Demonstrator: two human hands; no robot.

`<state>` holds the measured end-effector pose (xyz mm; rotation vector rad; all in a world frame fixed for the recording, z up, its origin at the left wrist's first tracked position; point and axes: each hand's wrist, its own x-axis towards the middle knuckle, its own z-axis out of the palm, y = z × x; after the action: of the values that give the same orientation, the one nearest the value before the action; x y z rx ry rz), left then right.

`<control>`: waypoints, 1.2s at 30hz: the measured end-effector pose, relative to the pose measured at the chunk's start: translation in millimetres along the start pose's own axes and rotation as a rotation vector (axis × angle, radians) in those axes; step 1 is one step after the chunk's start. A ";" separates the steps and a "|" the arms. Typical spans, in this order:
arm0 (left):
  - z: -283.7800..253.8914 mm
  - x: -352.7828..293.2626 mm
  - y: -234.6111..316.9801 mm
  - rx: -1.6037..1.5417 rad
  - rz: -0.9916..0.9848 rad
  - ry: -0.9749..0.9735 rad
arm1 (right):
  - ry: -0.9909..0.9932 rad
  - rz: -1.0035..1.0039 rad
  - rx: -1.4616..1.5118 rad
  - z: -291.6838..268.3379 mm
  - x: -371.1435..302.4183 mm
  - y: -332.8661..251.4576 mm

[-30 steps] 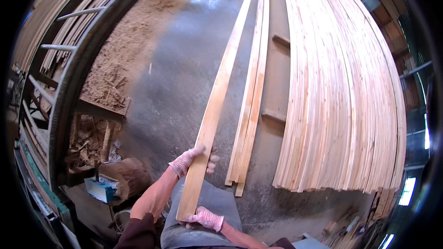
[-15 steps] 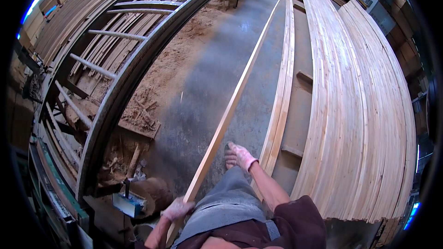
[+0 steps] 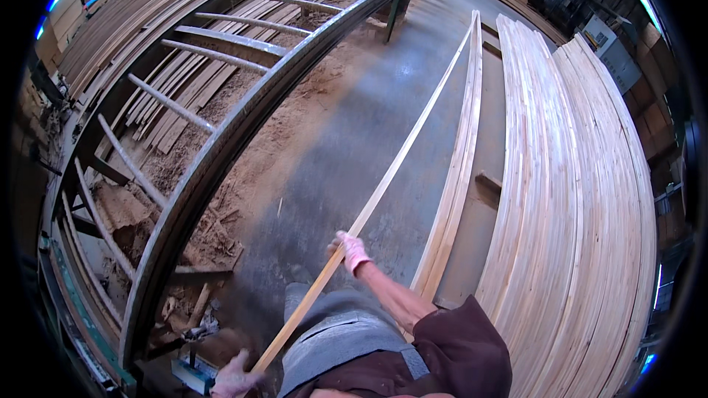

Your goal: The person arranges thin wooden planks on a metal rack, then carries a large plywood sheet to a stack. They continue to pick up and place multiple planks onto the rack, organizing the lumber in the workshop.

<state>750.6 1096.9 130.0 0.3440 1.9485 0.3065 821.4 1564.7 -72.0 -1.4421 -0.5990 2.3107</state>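
Observation:
A long, narrow wooden strip (image 3: pixel 389 177) slants from low at my left up toward the far end of the floor. My right hand (image 3: pixel 349 252), in a pale pinkish glove, is closed around it partway along. At the strip's near end is my left hand (image 3: pixel 234 376), gloved too, with its thumb lifted apart from the fingers. Its fingers are beside or touching that end; which of the two I cannot tell. To the right of the strip lie a few similar wooden strips (image 3: pixel 459 195), side by side lengthwise.
A wide stack of pale boards (image 3: pixel 542 199) fills the right side, with a crosspiece (image 3: pixel 488 181) beside it. On the left runs a metal roller frame (image 3: pixel 221 144), sawdust (image 3: pixel 295 107) and scraps beneath it. A blue-and-white metal part (image 3: pixel 193 376) sits by my left hand.
My right hand has moved left and taken hold of the strip. My left hand has slid down and left to its near end and loosened. The view has shifted.

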 end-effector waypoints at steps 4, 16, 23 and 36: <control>-54.4 107.9 170.8 0.281 0.336 0.318 | -0.086 0.128 -0.042 65.3 0.4 1.0; -145.3 226.2 254.5 0.477 0.156 0.205 | -0.146 0.046 -0.189 140.9 126.2 -140.0; -157.6 153.8 221.4 0.563 0.001 0.254 | -0.108 0.000 0.297 92.3 306.1 -327.7; -60.1 148.5 151.6 0.141 -0.027 0.398 | 0.135 0.029 0.101 123.5 279.8 -366.0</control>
<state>654.2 1289.7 83.1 0.3685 2.3718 0.2331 618.1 1995.2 -43.5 -1.5534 -0.4193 2.2089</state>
